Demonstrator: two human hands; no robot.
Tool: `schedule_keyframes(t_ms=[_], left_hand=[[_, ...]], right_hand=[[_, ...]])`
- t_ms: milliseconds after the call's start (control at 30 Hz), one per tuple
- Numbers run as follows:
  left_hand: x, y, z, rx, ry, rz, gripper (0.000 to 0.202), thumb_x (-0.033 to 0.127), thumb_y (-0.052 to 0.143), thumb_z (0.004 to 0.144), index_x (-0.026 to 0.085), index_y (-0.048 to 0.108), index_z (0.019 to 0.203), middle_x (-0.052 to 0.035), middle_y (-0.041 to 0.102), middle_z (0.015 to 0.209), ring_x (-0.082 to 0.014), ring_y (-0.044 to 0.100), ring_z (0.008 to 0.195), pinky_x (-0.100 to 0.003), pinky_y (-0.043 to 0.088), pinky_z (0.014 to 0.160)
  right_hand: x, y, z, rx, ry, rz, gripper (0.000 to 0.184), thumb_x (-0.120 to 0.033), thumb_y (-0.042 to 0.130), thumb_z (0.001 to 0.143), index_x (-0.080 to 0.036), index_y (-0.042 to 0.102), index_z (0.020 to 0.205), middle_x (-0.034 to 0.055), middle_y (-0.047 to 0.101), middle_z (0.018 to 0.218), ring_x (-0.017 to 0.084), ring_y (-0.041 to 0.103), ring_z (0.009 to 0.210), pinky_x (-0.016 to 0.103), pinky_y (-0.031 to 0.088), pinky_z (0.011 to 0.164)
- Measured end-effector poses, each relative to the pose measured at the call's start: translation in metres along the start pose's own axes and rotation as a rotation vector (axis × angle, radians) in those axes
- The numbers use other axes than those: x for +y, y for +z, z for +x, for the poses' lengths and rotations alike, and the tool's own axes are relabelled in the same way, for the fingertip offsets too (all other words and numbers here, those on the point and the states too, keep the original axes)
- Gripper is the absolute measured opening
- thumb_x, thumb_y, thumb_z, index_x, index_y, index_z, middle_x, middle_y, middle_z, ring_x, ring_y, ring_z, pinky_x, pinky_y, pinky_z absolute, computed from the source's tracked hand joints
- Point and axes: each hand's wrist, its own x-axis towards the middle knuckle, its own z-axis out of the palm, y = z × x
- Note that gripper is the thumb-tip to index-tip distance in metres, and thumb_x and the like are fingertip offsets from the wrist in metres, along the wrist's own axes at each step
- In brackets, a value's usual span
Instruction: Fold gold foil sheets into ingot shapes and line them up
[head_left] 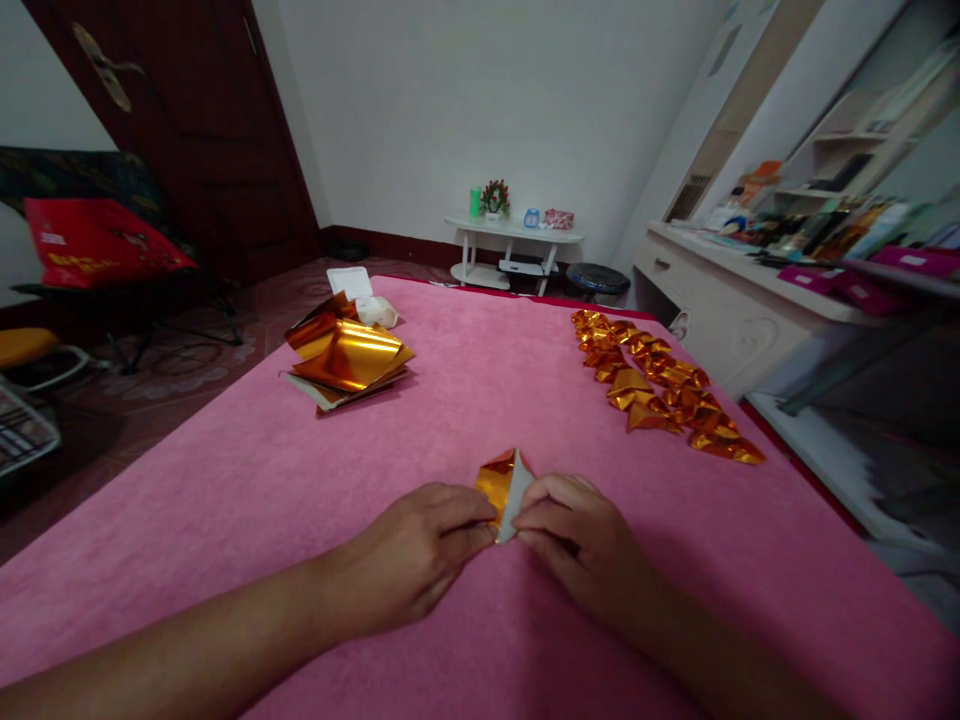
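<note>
A partly folded gold foil paper [504,490] with a white back stands on the pink cloth between my hands. My left hand [416,555] pinches its left edge with fingers closed. My right hand [581,545] pinches its right, white side, fingers closed too. A stack of flat gold foil sheets [346,362] lies at the far left of the cloth. Several folded gold pieces [664,385] lie in a row at the far right.
The pink cloth [465,400] covers a wide table. A white box [360,292] sits behind the foil stack. A white dresser [742,310] with cluttered shelves stands to the right, a small white side table [514,250] against the back wall, and a dark chair [97,250] to the left.
</note>
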Motion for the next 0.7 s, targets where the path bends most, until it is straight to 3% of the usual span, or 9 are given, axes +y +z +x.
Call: schedule_keyframes(t_ms=[367,567,700], left_hand=[[0.001,0.003,0.001,-0.052,0.019,0.073,0.030,0.014,0.040,0.093,0.012,0.054,0.120,-0.0111,0.062,0.111,-0.0201,0.056,0.102,-0.038,0.046,0.090],[-0.002,0.004,-0.002,-0.039,0.121,0.161,0.041,0.012,0.041,0.092,0.010,0.042,0.133,-0.0143,0.061,0.116,-0.0228,0.056,0.105,-0.041,0.047,0.089],[-0.002,0.005,0.000,-0.051,0.103,0.166,0.037,0.016,0.042,0.093,0.014,0.045,0.130,-0.0114,0.063,0.109,-0.0207,0.058,0.099,-0.039,0.048,0.085]], right_hand=[[0.002,0.011,0.010,0.058,0.317,0.034,0.008,-0.014,0.064,0.073,-0.021,0.065,0.069,-0.0033,0.058,0.062,0.012,0.053,0.060,0.024,0.038,0.058],[0.003,0.014,0.010,0.066,0.421,0.121,0.009,-0.013,0.063,0.069,-0.021,0.062,0.072,-0.0051,0.057,0.061,0.010,0.051,0.056,0.022,0.038,0.055],[0.005,0.015,0.010,0.043,0.485,0.176,0.010,-0.014,0.065,0.067,-0.021,0.060,0.071,-0.0058,0.056,0.061,0.009,0.050,0.056,0.021,0.037,0.055]])
